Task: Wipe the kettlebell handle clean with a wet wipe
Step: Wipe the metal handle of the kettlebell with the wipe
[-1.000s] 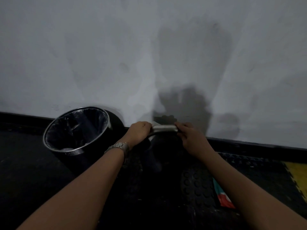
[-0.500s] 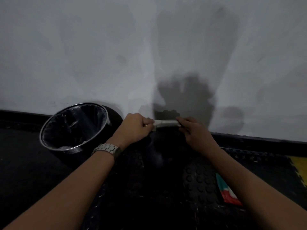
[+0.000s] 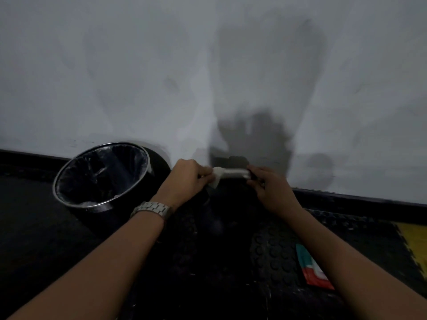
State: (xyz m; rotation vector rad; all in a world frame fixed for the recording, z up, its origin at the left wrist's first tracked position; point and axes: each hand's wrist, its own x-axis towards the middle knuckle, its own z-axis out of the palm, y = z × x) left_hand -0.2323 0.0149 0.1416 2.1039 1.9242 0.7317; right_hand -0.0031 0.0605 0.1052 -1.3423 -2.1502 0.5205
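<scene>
A dark kettlebell (image 3: pixel 220 218) stands on the black floor mat close to the wall, its body hard to make out in the dim light. Its pale metal handle (image 3: pixel 234 173) runs level between my hands. My left hand (image 3: pixel 184 180), with a metal watch on the wrist, is closed around a white wet wipe (image 3: pixel 215 180) at the handle's left end. A corner of the wipe hangs below the fingers. My right hand (image 3: pixel 269 187) pinches the handle's right end.
A black bin (image 3: pixel 69 181) with a shiny rim and a plastic liner stands to the left against the wall. A red, green and white wipe packet (image 3: pixel 310 266) lies on the studded mat at right. A yellow mat tile (image 3: pixel 416 245) shows at the far right.
My left hand with the wipe has slid left along the handle, baring more metal between the hands. My right hand has kept its hold on the right end.
</scene>
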